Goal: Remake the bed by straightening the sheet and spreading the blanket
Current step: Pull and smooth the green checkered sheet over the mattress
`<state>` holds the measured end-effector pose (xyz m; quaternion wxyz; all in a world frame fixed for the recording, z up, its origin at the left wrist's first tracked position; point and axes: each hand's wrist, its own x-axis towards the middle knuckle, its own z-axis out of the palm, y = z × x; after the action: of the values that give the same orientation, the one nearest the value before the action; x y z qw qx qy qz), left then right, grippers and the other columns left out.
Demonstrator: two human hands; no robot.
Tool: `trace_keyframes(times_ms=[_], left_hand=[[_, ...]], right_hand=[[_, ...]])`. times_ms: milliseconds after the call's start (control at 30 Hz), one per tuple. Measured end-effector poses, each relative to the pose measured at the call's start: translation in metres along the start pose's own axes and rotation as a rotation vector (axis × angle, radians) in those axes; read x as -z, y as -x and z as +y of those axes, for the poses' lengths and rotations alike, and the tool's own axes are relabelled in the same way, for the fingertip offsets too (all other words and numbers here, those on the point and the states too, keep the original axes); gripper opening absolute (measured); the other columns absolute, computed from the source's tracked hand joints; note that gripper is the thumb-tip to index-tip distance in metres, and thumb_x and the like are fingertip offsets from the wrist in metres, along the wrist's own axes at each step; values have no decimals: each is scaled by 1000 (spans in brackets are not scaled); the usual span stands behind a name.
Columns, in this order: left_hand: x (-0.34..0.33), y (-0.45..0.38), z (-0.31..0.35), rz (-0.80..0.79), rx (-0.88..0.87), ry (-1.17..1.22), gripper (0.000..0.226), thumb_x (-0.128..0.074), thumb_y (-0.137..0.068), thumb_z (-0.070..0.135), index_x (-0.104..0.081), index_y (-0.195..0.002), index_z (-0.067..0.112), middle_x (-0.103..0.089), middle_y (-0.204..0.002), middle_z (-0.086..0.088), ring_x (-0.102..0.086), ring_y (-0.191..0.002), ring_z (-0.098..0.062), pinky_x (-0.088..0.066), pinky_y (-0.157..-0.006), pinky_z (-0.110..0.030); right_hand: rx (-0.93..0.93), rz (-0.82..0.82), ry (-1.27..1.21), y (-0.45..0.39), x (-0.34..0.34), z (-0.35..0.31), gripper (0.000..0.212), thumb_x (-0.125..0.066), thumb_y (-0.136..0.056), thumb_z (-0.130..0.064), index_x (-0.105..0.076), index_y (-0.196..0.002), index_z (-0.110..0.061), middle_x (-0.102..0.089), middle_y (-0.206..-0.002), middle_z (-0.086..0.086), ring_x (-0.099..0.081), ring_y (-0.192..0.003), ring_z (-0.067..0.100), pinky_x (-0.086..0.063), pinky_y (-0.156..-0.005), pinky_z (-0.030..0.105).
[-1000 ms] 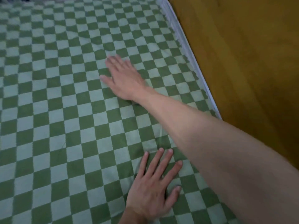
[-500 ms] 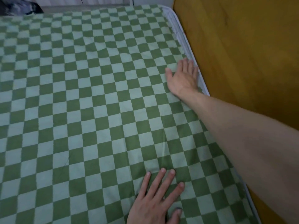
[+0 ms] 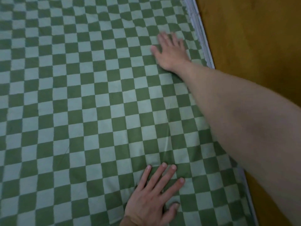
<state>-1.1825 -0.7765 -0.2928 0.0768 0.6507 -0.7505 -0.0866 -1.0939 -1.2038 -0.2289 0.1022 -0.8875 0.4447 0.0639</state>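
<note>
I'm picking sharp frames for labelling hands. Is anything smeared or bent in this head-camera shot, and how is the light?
Head view: the right hand is motion-blurred, its fingertips smeared, while the left hand pressing flat is sharp; the green-and-white checkered sheet shows rows curving from wide-angle distortion and fabric ripples; light is dim and even, with no glare and only soft shadow beneath the forearm.

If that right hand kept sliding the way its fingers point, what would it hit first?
Probably only more checked sheet: the right hand lies flat with fingers pointing up the bed, roughly along the wooden board. The way looks free to the picture's top edge.
</note>
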Motion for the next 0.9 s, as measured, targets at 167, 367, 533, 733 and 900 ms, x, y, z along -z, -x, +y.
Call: trace_keyframes(times_ms=[167, 367, 533, 733, 900], left_hand=[[-2, -3, -2, 2, -10, 36, 69, -34, -98, 60, -24, -161, 35, -14, -171, -4, -13, -158, -27, -6, -125, -56], [4, -15, -8, 37, -8, 26, 68, -34, -100, 58, -22, -162, 32, -9, -172, -4, -8, -158, -27, -2, -126, -56], [-3, -5, -3, 83, -16, 27, 66, -37, -100, 55, -27, -161, 31, -17, -170, -5, -11, -158, -27, -7, -125, -58], [1, -6, -1, 84, -1, -32, 63, -24, -103, 58, -21, -162, 34, -16, -171, -5, -10, -158, -26, -7, -126, -58], [27, -2, 16, 23, 71, -13, 64, -10, -103, 61, -20, -161, 36, -14, -171, -4, -8, -158, -26, -6, -126, -58]], right_hand=[[-296, 34, -100, 12, 0, 58, 83, -10, -97, -68, 2, -162, -19, 7, -170, 2, 9, -156, 24, 5, -126, 47], [-52, 272, -148, 87, -3, -34, 73, -19, -99, -63, -37, -153, -17, -37, -159, 8, -30, -149, 25, -17, -125, 46], [425, 53, 7, 181, -54, -56, 73, -13, -100, -67, -28, -158, -25, -30, -164, -1, -25, -151, 21, -13, -125, 46], [-332, 33, -122, 223, -29, 32, 47, -27, -98, -56, -58, -118, -26, -63, -111, 3, -60, -109, 25, -50, -95, 45], [-296, 203, -187, 358, -40, 19, 51, -15, -102, -44, -59, -116, -21, -62, -111, 9, -54, -110, 24, -45, -91, 24]])
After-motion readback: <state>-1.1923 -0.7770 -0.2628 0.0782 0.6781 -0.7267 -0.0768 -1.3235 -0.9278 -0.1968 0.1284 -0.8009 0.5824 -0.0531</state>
